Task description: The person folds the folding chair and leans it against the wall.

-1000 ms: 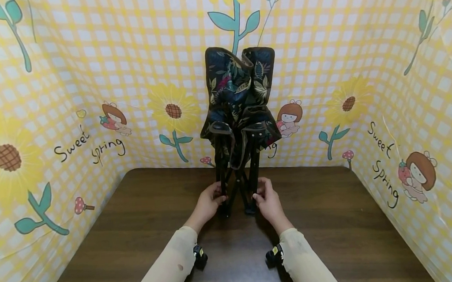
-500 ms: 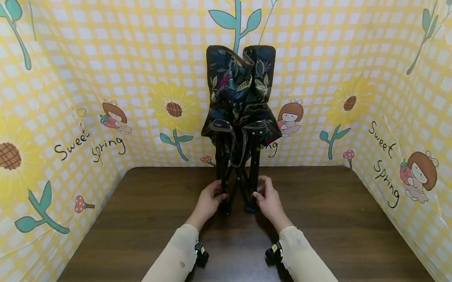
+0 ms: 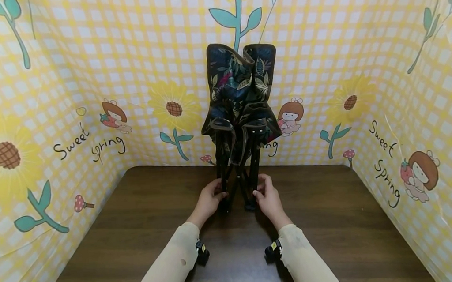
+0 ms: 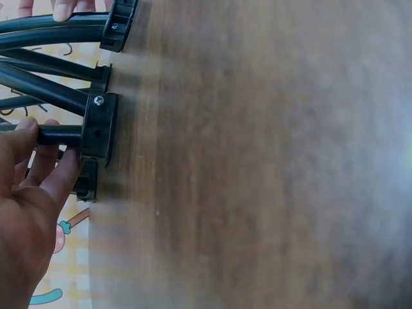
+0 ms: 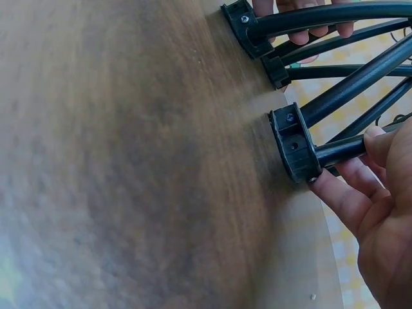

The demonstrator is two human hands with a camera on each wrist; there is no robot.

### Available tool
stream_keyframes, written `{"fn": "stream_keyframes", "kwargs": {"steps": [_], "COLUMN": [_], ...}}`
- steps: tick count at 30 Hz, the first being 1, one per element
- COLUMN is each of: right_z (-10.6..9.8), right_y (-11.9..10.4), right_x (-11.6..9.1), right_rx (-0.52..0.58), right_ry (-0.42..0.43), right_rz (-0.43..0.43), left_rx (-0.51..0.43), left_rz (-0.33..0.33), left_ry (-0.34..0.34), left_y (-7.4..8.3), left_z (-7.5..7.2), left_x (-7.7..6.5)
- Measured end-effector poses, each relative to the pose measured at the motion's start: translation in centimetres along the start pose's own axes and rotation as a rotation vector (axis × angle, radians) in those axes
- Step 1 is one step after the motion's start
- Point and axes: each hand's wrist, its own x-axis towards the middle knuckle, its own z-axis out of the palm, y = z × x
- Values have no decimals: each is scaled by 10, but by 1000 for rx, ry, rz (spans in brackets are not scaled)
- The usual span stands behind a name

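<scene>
A small folding chair (image 3: 237, 87) stands upright, mostly folded, near the far side of the table. Its dark fabric carries a leaf and flower print, and the seat sags between the tubes. Black metal legs cross low down and end in plastic feet (image 4: 100, 129) on the wood. My left hand (image 3: 208, 200) grips a leg tube low on the left, thumb in front and fingers behind. On the right my right hand (image 3: 268, 198) pinches the matching leg tube (image 5: 341, 149) just above its foot. The chair's back legs are partly hidden.
The brown wooden table (image 3: 235, 255) reaches toward me. A yellow checked cloth (image 3: 135, 46) with sunflowers and cartoon figures hangs behind it and along both sides. Each sleeved wrist wears a small black camera (image 3: 273, 251).
The whole scene sits slightly higher in the head view. Both hands keep their hold on the legs, and the chair stays as it was.
</scene>
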Motion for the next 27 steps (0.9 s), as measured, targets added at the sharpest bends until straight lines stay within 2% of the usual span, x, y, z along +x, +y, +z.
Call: {"fn": "stream_keyframes", "kwargs": {"steps": [9,22,27], "right_z": [0,3,3], "right_y": [-2,3,4], "right_x": [2,6,8], "right_rx": [-4,-21,-30], "right_ry": [0,14,11], "right_rz": [4,-19,-13], "left_rx": [38,44,30], "left_rz": [-19,-17,10], "left_ry": [6,15,20], "left_y": [-4,-10,-10], "left_z": [1,3,3], "left_x": [3,8,10]}}
